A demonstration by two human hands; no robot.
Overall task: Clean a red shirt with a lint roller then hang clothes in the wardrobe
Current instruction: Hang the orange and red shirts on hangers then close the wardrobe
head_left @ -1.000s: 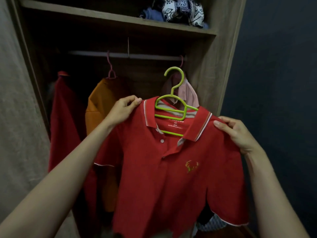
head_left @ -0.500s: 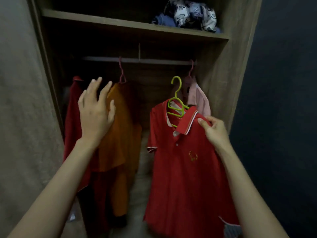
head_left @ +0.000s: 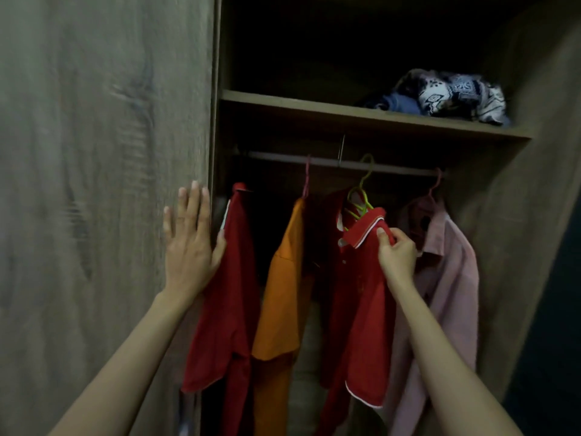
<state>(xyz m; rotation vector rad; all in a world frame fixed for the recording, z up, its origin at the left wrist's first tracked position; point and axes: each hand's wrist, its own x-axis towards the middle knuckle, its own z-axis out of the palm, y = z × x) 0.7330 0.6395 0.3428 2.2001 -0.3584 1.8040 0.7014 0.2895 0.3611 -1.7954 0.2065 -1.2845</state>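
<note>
Patterned cloth bundle, dark wall

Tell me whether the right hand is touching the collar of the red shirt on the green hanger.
Touching. The head view shows the right hand pinching the collar of the red shirt between thumb and fingers.

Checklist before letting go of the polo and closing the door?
1. Hanger hook over rod: ok, the hook loops over it.
2. Polo has its own slot: ok, it hangs between orange shirt and pink shirt.
3. Right hand off the polo: not ok, it pinches the collar.
4. Left hand on door: ok, flat against it.
5. Door path free of cloth: cannot tell; red shirt hangs right at the door's edge.
</note>
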